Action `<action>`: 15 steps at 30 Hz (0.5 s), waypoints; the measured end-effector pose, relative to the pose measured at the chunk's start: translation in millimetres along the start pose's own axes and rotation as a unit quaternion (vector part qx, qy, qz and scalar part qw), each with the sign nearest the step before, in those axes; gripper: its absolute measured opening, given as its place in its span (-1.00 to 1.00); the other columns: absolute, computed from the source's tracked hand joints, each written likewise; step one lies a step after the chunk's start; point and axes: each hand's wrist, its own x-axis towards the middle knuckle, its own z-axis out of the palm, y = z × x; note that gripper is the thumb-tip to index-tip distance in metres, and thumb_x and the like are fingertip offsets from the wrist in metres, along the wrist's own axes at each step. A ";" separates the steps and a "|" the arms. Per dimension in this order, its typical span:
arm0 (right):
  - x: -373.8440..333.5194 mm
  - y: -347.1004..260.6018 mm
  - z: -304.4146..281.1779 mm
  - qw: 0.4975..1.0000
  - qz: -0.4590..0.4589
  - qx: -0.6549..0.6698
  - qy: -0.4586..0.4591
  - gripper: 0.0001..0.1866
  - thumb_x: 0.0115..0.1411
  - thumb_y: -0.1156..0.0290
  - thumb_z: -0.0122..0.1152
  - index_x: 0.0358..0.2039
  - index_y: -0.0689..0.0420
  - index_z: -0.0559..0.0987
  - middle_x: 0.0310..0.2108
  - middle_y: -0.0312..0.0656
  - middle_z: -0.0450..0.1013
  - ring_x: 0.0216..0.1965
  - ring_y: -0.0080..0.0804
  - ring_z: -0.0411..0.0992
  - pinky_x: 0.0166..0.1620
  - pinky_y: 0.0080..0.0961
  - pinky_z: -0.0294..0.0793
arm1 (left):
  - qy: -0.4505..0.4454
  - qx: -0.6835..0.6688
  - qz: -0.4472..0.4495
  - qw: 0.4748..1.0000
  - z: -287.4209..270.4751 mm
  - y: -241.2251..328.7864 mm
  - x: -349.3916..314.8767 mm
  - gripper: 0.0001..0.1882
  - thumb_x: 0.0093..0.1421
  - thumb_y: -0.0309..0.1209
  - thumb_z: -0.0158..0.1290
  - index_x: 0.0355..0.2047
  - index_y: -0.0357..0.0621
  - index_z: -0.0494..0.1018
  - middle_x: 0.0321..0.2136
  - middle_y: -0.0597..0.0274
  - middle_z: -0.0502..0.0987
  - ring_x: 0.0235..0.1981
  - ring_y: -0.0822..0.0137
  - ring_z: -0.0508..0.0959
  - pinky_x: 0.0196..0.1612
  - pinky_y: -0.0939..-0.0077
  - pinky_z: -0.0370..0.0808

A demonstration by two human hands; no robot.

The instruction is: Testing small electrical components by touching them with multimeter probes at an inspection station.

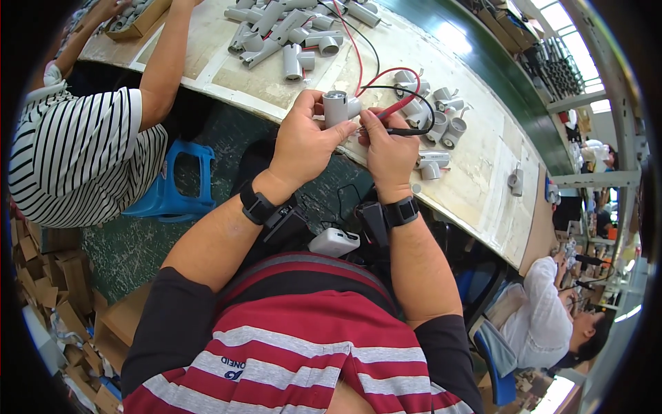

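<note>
My left hand (303, 141) is closed around a grey T-shaped plastic housing (336, 109), held upright just past the table's near edge. The housing's short side branch points toward my right hand (390, 152). Pinched in my right hand are two test probes, a red probe (398, 105) and a black probe (408, 131). Their tips meet near my left fingertips, below the side branch; I cannot make out exactly what they touch. A red cable (357, 52) and a black cable (373, 50) run from the probes across the table.
A pile of grey housings (276, 34) lies on the worktable (241, 86), with several more housings (452, 127) at the right. A blue stool (172, 186) and a person in a striped shirt (83, 152) are at the left. Another person (545, 310) sits at the right.
</note>
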 end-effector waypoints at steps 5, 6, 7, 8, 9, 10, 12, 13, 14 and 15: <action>0.3 1.6 1.7 1.000 0.000 0.003 0.015 -0.80 0.29 0.41 0.39 -0.20 0.31 0.68 -0.45 -0.25 0.61 -0.53 -0.61 0.49 -0.44 -0.68 0.45 | 0.007 -0.010 -0.020 1.000 -0.9 2.0 -0.9 -0.49 0.25 -0.54 0.30 0.12 -0.34 0.31 -0.05 0.03 0.52 -0.11 0.35 0.62 -0.11 0.50 0.65; 0.7 1.3 2.0 1.000 0.004 -0.001 0.016 -0.80 0.29 0.41 0.39 -0.20 0.31 0.68 -0.45 -0.25 0.61 -0.53 -0.61 0.49 -0.44 -0.68 0.45 | 0.007 -0.011 -0.019 1.000 -1.6 -0.5 -0.6 -0.49 0.25 -0.54 0.30 0.12 -0.34 0.31 -0.05 0.03 0.52 -0.11 0.35 0.62 -0.11 0.50 0.65; 0.9 1.0 2.3 1.000 0.007 -0.005 0.017 -0.80 0.29 0.41 0.39 -0.21 0.31 0.68 -0.45 -0.25 0.61 -0.53 -0.61 0.49 -0.44 -0.68 0.45 | 0.018 -0.021 -0.010 1.000 -2.8 -6.5 0.1 -0.49 0.23 -0.49 0.32 0.10 -0.34 0.33 -0.08 0.04 0.55 -0.15 0.36 0.62 -0.14 0.50 0.63; 1.0 0.7 2.1 1.000 0.006 -0.006 0.017 -0.80 0.29 0.41 0.39 -0.21 0.31 0.68 -0.45 -0.25 0.61 -0.53 -0.61 0.49 -0.44 -0.68 0.45 | 0.028 -0.032 -0.001 0.999 -2.8 -7.8 0.5 -0.49 0.21 -0.45 0.34 0.07 -0.33 0.35 -0.11 0.06 0.57 -0.18 0.38 0.61 -0.17 0.49 0.61; 1.0 0.6 1.9 1.000 0.009 0.000 0.016 -0.80 0.29 0.41 0.39 -0.21 0.31 0.68 -0.45 -0.25 0.61 -0.53 -0.61 0.49 -0.44 -0.68 0.45 | 0.039 -0.042 0.008 0.998 -2.9 -8.8 0.7 -0.48 0.19 -0.40 0.36 0.05 -0.33 0.38 -0.14 0.07 0.59 -0.21 0.40 0.61 -0.20 0.49 0.60; 1.0 0.4 1.7 1.000 0.013 0.005 0.014 -0.80 0.29 0.41 0.39 -0.21 0.31 0.68 -0.45 -0.25 0.61 -0.53 -0.61 0.49 -0.44 -0.68 0.45 | 0.039 -0.043 0.008 0.998 -3.2 -9.8 0.6 -0.48 0.19 -0.40 0.36 0.05 -0.33 0.38 -0.14 0.07 0.59 -0.21 0.40 0.61 -0.20 0.49 0.60; 1.3 0.1 1.2 1.000 0.016 0.010 0.013 -0.80 0.29 0.41 0.39 -0.22 0.31 0.68 -0.45 -0.25 0.61 -0.53 -0.61 0.49 -0.44 -0.68 0.45 | 0.037 -0.049 -0.006 0.998 -3.8 -11.7 -0.2 -0.49 0.20 -0.39 0.36 0.04 -0.34 0.38 -0.13 0.07 0.59 -0.19 0.39 0.60 -0.16 0.49 0.59; 1.7 -0.2 0.8 1.000 0.016 0.008 0.010 -0.80 0.29 0.41 0.39 -0.22 0.31 0.68 -0.45 -0.25 0.61 -0.53 -0.61 0.49 -0.44 -0.68 0.45 | 0.035 -0.052 -0.013 0.998 -3.8 -11.0 -0.6 -0.49 0.21 -0.39 0.36 0.04 -0.35 0.38 -0.13 0.07 0.59 -0.18 0.39 0.60 -0.14 0.48 0.58; 2.2 -0.5 0.4 1.000 0.017 0.005 0.006 -0.80 0.29 0.41 0.39 -0.22 0.31 0.68 -0.45 -0.24 0.61 -0.53 -0.61 0.49 -0.44 -0.68 0.45 | 0.035 -0.053 -0.012 0.998 -3.9 -11.9 -0.3 -0.49 0.21 -0.39 0.36 0.04 -0.35 0.38 -0.13 0.07 0.59 -0.18 0.39 0.60 -0.14 0.48 0.58; 2.6 -0.6 0.0 1.000 0.017 0.003 0.003 -0.80 0.29 0.41 0.39 -0.22 0.31 0.68 -0.45 -0.24 0.61 -0.53 -0.61 0.49 -0.44 -0.68 0.46 | 0.036 -0.057 -0.008 0.998 -4.3 -14.0 0.4 -0.49 0.21 -0.39 0.36 0.04 -0.34 0.38 -0.13 0.07 0.59 -0.18 0.39 0.60 -0.14 0.48 0.58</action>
